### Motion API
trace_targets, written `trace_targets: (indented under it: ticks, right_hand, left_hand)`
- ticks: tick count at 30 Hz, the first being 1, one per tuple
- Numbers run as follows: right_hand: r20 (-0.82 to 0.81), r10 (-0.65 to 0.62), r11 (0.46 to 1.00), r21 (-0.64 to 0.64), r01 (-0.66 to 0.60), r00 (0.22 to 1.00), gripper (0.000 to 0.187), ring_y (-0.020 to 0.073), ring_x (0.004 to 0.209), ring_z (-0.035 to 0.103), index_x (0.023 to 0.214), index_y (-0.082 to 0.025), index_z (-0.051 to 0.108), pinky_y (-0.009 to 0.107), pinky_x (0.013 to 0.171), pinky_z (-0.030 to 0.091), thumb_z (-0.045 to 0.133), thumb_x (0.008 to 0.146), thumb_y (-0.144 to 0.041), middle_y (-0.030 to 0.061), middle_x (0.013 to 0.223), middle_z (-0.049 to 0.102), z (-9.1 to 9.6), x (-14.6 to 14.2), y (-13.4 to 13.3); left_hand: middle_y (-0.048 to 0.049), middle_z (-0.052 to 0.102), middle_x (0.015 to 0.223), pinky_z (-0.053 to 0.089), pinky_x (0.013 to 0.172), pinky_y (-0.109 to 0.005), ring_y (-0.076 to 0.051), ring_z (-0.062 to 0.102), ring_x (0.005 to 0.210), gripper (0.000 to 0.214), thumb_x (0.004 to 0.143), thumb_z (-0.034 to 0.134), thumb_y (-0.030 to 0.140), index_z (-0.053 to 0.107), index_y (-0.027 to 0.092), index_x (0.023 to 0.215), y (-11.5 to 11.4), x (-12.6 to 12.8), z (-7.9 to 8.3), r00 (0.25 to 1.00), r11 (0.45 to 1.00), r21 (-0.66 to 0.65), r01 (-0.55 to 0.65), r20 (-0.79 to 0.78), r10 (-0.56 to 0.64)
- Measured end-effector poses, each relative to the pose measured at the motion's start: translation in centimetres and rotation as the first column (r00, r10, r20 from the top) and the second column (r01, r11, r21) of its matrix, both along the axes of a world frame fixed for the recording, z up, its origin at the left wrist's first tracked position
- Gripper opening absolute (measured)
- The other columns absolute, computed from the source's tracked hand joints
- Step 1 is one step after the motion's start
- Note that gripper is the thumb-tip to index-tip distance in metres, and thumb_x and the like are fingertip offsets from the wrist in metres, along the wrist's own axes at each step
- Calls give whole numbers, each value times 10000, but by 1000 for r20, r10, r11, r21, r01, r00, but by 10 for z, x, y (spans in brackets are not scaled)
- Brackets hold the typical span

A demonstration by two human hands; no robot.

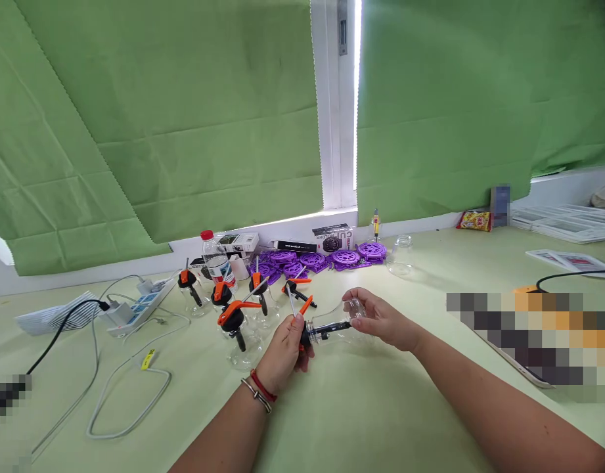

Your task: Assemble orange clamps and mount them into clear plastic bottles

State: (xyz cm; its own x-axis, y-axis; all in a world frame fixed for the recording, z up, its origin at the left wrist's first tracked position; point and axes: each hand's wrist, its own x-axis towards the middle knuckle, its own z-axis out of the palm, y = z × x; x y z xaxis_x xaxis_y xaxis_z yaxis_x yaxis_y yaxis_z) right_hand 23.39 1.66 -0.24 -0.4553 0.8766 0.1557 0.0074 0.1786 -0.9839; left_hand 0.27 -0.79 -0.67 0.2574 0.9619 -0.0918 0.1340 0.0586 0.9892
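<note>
Above the table, a clear bottle lies nearly level between my hands, its base to the right. My left hand is closed around its black-and-orange top, at the bottle's neck. My right hand grips the wide base, fingers above and below it. A black stem runs from the top into the bottle. To the left stand several similar bottles with such tops, the nearest bottle beside my left forearm. One loose black-and-orange top lies behind my left hand.
Purple plastic parts pile up along the wall near a red-capped bottle. A topless clear bottle stands at the back right. Left are a power strip and loose cables. A snack packet lies far right.
</note>
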Motion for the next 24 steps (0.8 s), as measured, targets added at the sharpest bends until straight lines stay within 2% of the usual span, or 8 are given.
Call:
trace_targets:
  ticks: [3, 6, 8, 10, 14, 19, 22, 24]
  right_hand:
    - [52, -13, 994, 112, 7, 999, 508, 148, 811, 451, 1112, -243, 425, 284, 689, 415, 692, 706, -391, 29, 957, 439, 1, -1, -3]
    - [84, -17, 981, 192, 1, 996, 531, 157, 841, 453, 1121, -247, 416, 289, 716, 419, 702, 697, -386, 28, 959, 437, 1, -2, -6]
    - [75, -10, 983, 183, -4, 997, 519, 151, 831, 455, 1113, -246, 414, 283, 709, 430, 691, 705, -405, 26, 962, 436, 1, -3, -6]
    - [64, 15, 993, 112, -23, 998, 472, 140, 790, 467, 1093, -239, 414, 274, 667, 448, 650, 738, -442, 23, 937, 444, 1, -4, -5]
    - [60, 38, 994, -108, -31, 997, 391, 140, 671, 533, 1013, -217, 426, 264, 529, 468, 497, 814, -546, 11, 818, 474, 1, -9, -5]
    - [58, -30, 924, -378, 50, 998, 557, 141, 503, 556, 1032, -221, 417, 274, 404, 451, 254, 808, -703, 15, 753, 499, -1, -12, -5]
    - [-56, 16, 923, -384, -36, 998, 556, 162, 601, 603, 1123, -267, 398, 301, 429, 488, 260, 807, -703, 63, 974, 501, -1, -6, -4]
    - [-155, 87, 937, -322, -133, 984, 471, 195, 780, 626, 1169, -299, 388, 336, 548, 531, 421, 818, -612, 79, 1158, 432, 2, 0, -4]
  left_hand:
    - [62, 466, 493, 242, 351, -185, -59, 363, 349, 397, 846, 326, 581, 375, 201, 742, 0, 0, 2, 996, 995, 82, -63, -50, 67]
    - [74, 409, 517, 262, 384, -184, -63, 372, 404, 368, 849, 363, 550, 370, 204, 727, 0, 2, 4, 991, 986, 111, -128, -13, 130]
    - [72, 390, 545, 285, 409, -188, -72, 399, 446, 356, 850, 374, 538, 375, 203, 727, 0, 3, 5, 988, 980, 121, -155, 0, 156]
    - [68, 380, 571, 308, 432, -196, -79, 414, 477, 351, 848, 382, 532, 380, 203, 725, 0, 3, 5, 987, 975, 155, -159, -13, 163]
    - [65, 377, 598, 348, 483, -216, -88, 431, 508, 345, 841, 407, 525, 371, 205, 715, 1, 0, 3, 986, 962, 247, -114, -91, 140]
    - [65, 374, 593, 360, 511, -227, -96, 433, 516, 337, 841, 409, 519, 367, 208, 719, 2, 0, -1, 989, 966, 253, -59, -120, 92]
    - [63, 363, 596, 351, 499, -220, -97, 423, 522, 349, 831, 414, 534, 365, 209, 713, 4, 1, -3, 992, 976, 198, -89, -75, 105]
    - [62, 353, 607, 354, 500, -215, -96, 418, 532, 357, 823, 418, 545, 368, 209, 715, 5, 1, -3, 991, 981, 143, -129, -25, 134]
